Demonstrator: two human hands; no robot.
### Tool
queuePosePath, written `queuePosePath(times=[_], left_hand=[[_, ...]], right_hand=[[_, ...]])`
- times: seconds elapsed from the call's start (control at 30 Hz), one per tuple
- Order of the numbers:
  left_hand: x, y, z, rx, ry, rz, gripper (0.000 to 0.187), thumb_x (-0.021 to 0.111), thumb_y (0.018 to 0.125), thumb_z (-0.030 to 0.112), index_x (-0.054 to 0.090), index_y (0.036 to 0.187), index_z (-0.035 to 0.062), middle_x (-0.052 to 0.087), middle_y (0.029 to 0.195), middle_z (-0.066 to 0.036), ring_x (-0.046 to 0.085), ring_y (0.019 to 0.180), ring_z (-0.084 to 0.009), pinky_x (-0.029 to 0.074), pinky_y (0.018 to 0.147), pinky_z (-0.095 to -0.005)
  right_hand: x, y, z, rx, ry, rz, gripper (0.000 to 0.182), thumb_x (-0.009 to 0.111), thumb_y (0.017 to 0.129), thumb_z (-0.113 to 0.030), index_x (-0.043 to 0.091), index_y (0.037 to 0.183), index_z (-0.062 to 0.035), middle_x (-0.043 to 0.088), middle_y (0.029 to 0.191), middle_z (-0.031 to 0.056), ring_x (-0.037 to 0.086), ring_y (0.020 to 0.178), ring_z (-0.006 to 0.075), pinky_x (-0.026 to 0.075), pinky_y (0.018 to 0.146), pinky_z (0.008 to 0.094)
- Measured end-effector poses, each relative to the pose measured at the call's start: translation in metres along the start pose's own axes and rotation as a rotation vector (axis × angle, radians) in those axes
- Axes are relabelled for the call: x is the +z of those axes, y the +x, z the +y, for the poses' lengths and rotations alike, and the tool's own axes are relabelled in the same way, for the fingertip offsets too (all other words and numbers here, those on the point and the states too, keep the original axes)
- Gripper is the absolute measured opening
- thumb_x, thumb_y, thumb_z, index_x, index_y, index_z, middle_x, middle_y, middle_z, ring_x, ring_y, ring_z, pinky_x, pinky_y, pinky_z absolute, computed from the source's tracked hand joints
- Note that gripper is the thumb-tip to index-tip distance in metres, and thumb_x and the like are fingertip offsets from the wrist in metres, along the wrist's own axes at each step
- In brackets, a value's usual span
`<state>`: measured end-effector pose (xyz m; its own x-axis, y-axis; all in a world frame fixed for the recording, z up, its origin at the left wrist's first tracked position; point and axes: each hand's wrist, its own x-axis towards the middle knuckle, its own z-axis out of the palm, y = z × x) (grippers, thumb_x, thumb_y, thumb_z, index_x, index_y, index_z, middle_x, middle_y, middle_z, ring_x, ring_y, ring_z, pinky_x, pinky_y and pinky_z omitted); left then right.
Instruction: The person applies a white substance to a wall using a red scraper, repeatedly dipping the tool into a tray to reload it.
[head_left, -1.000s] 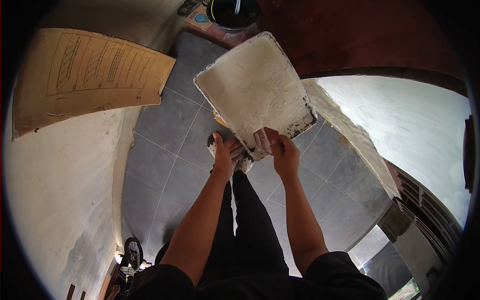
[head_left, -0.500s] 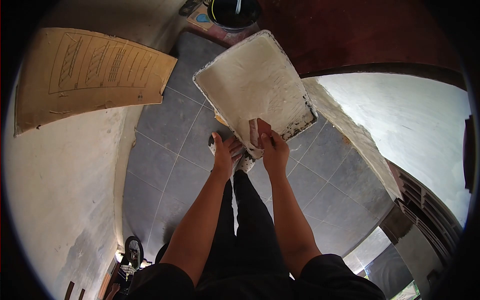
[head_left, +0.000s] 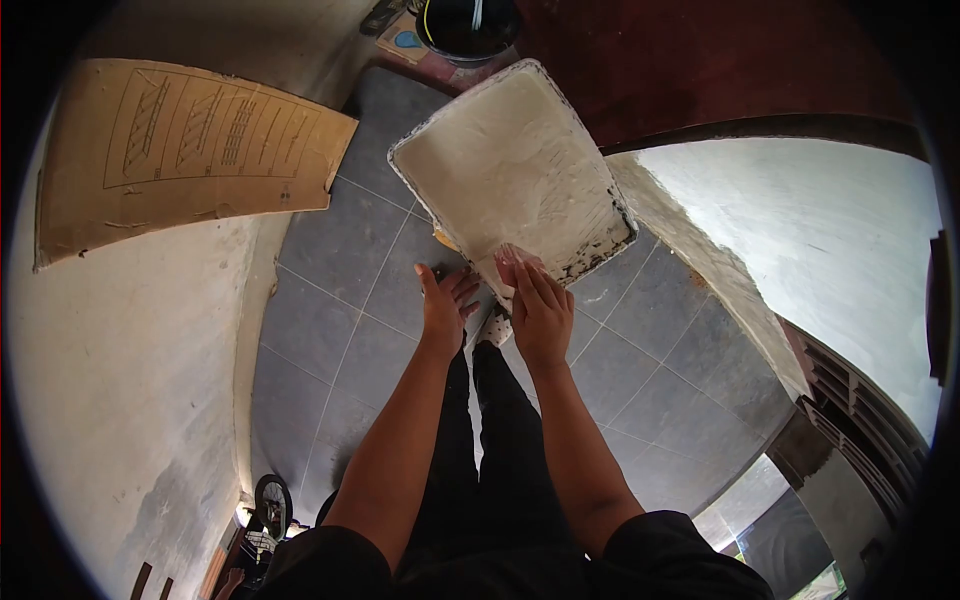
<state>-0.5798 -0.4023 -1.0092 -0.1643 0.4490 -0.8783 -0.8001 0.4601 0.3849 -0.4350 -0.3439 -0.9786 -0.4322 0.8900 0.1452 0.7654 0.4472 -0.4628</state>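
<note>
A large rectangular tray (head_left: 432,128) with a paste-crusted rim holds smooth off-white paste (head_left: 500,160). At its near corner, my right hand (head_left: 545,318) grips a reddish flat scraper (head_left: 508,262) smeared with the paste. Its fingers lie over the scraper's back and hide much of it. My left hand (head_left: 446,308) is just left of that corner, thumb up and fingers apart, with nothing in it. Pale smears mark its fingers.
A black bucket (head_left: 468,48) stands behind the tray. Flattened cardboard (head_left: 200,150) leans on the left wall. Grey floor tiles (head_left: 340,240) surround my feet, one spotted shoe (head_left: 494,326) showing under the tray corner. A plastered wall (head_left: 790,220) rises at right; a wheel (head_left: 272,505) shows lower left.
My right hand has turned over, its fingers now laid across the scraper, which shows less. My left hand has barely shifted and stays open.
</note>
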Motion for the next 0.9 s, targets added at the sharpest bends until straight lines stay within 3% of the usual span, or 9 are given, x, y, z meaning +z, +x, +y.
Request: queuePosePath(times=[0.23, 0.5, 0.63, 0.8, 0.87, 0.9], left_hand=[[-0.007, 0.001, 0.008, 0.081, -0.012, -0.113, 0.125, 0.011, 0.083, 0.095, 0.036, 0.151, -0.0076, 0.048, 0.149, -0.021, 0.045, 0.137, -0.0316, 0.032, 0.112, -0.0465], [-0.033, 0.012, 0.03, -0.069, -0.136, -0.306, 0.123, 0.012, 0.084, 0.093, 0.038, 0.15, -0.0069, 0.051, 0.147, -0.018, 0.047, 0.135, -0.0308, 0.03, 0.116, -0.0432], [-0.038, 0.022, 0.038, -0.104, -0.05, -0.335, 0.129, 0.007, 0.079, 0.097, 0.042, 0.149, -0.0054, 0.05, 0.149, -0.018, 0.041, 0.141, -0.0303, 0.024, 0.117, -0.0465], [-0.036, 0.022, 0.041, -0.102, 0.017, -0.344, 0.127, 0.007, 0.08, 0.096, 0.04, 0.15, -0.0056, 0.049, 0.15, -0.019, 0.038, 0.143, -0.0317, 0.025, 0.118, -0.0489], [-0.037, 0.022, 0.043, -0.111, 0.024, -0.309, 0.127, 0.007, 0.081, 0.095, 0.04, 0.15, -0.0056, 0.049, 0.15, -0.019, 0.038, 0.144, -0.0321, 0.026, 0.118, -0.0497], [-0.038, 0.023, 0.042, -0.109, 0.026, -0.315, 0.125, 0.01, 0.081, 0.095, 0.04, 0.15, -0.005, 0.048, 0.15, -0.019, 0.037, 0.144, -0.0314, 0.026, 0.118, -0.0501]], right_hand=[[0.026, -0.023, -0.027, 0.088, -0.051, -0.062, 0.037, 0.067, 0.088, -0.01, 0.07, 0.125, -0.0112, 0.072, 0.119, 0.0061, 0.067, 0.109, 0.0248, 0.047, 0.095, 0.0392], [0.042, -0.049, -0.064, 0.179, 0.012, -0.051, 0.039, 0.068, 0.086, -0.008, 0.07, 0.125, -0.0118, 0.071, 0.122, 0.005, 0.067, 0.108, 0.0235, 0.051, 0.094, 0.0388], [0.037, -0.058, -0.074, 0.239, 0.01, -0.038, 0.038, 0.069, 0.084, -0.005, 0.071, 0.121, -0.0118, 0.072, 0.12, 0.0045, 0.068, 0.108, 0.0233, 0.051, 0.094, 0.0376], [0.009, -0.073, -0.089, 0.264, 0.05, 0.019, 0.036, 0.069, 0.083, -0.001, 0.072, 0.117, -0.0103, 0.074, 0.117, 0.0053, 0.069, 0.108, 0.0233, 0.051, 0.094, 0.0375], [-0.006, -0.076, -0.091, 0.38, 0.08, 0.102, 0.035, 0.068, 0.081, 0.003, 0.073, 0.113, -0.0084, 0.074, 0.116, 0.0071, 0.069, 0.106, 0.0248, 0.051, 0.093, 0.038], [-0.016, -0.071, -0.094, 0.441, 0.129, 0.147, 0.028, 0.066, 0.087, 0.003, 0.07, 0.112, -0.0053, 0.074, 0.111, 0.0075, 0.07, 0.102, 0.024, 0.053, 0.091, 0.0376]])
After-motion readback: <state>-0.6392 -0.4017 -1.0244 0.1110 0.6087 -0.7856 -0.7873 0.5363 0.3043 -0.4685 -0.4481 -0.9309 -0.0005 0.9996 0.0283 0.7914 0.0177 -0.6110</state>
